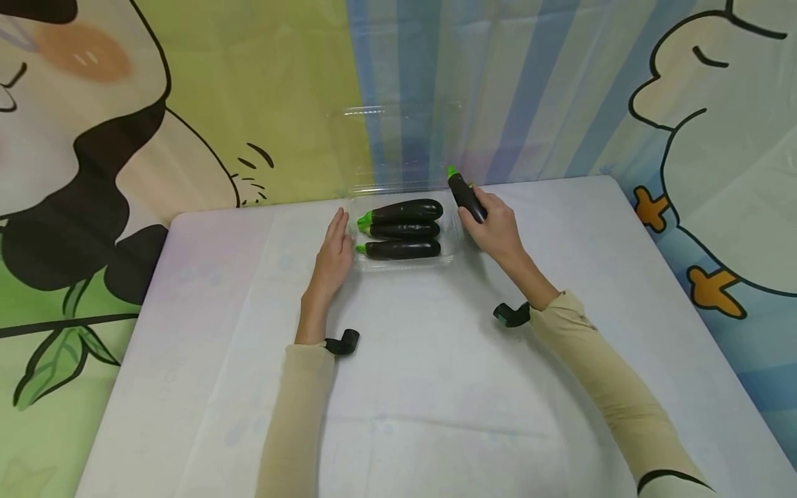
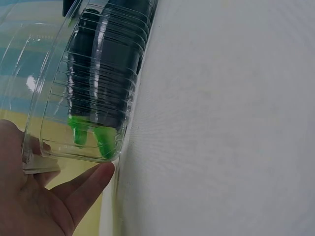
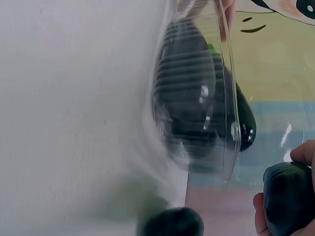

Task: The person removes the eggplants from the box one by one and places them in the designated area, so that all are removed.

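Two tan sleeves (image 1: 292, 422): nearest us, reaching in from the lower edge of the head view, the left nearly straight, the right slanting inward.
Black wrist devices (image 1: 343, 343): one at each cuff, on the inner side of the wrist.
White tabletop (image 1: 423, 373): under both forearms, with a faint crease across its near half.
Left hand (image 1: 333, 252): fingers straight and close together, alongside the left end of the clear container (image 1: 405, 268); in its wrist view we see a fingertip touching the container's corner.
Right hand (image 1: 498, 225): thumb and fingers pinch one dark eggplant (image 1: 465, 197), just right of the container, its green tip pointing away from us. Another bit of green shows by the fingers; we cannot tell what it belongs to.
Container's place: near the table's far edge, between the hands.
Three eggplants (image 1: 403, 250): side by side inside it, green ends to the left.
Clear lid (image 1: 398, 149): raised upright along the container's far edge; we see the backdrop (image 1: 423, 76) through it.
Backdrop's pattern: blue and pale stripes, yellow-green left of them, cartoon figures (image 1: 728, 194) at both sides.
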A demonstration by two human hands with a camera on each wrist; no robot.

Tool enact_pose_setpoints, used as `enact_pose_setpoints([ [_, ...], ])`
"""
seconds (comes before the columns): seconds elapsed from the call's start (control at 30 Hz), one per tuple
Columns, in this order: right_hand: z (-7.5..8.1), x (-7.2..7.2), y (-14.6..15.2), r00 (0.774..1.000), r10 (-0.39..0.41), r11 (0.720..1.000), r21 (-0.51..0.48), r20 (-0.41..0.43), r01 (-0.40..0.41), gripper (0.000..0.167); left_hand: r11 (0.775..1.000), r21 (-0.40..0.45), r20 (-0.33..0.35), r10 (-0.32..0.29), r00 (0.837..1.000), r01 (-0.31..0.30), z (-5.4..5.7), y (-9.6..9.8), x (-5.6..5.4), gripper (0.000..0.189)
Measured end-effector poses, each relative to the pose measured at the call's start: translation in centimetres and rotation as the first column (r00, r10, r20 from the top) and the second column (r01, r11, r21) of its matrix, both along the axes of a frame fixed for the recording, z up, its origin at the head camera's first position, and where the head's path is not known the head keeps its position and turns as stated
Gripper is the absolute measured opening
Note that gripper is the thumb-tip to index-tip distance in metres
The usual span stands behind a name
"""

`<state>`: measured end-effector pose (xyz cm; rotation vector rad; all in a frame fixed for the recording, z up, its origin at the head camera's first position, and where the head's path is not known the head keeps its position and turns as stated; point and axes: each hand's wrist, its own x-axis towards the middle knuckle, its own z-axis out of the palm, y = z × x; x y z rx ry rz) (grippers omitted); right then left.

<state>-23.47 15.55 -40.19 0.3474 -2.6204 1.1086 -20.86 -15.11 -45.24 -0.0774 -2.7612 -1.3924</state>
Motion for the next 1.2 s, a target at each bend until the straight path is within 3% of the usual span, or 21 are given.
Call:
enact_pose_setpoints([
  [0.27,-0.2,-0.2,1.7,0.995,-0.046,0.999,0.021,0.088,0.044,0.061,1.0,-0.011,0.006,0.004,1.0,-0.004,0.4,0.0,0.2,0.052],
  [0.53,-1.3,-0.7,3.6,0.996,-0.049,0.998,0.04,0.081,0.045,0.061,1.0,-0.006,0.005,0.004,1.0,-0.004,0.2,0.0,0.3,0.053],
  [0.7,-2.7,-1.3,5.7,0.993,-0.058,0.998,0.038,0.106,0.055,0.061,1.0,0.001,-0.001,0.003,1.0,-0.003,-0.1,0.1,0.2,0.053],
  [0.93,-4.2,-2.1,7.5,0.995,-0.061,0.997,0.042,0.074,0.058,0.059,1.0,-0.018,0.003,0.007,1.0,-0.007,0.0,0.1,0.2,0.053],
  [1.2,-4.5,-3.2,8.0,0.975,-0.076,0.995,0.083,0.206,0.06,0.059,1.0,-0.014,0.003,0.006,1.0,-0.006,0.2,0.1,0.2,0.053],
])
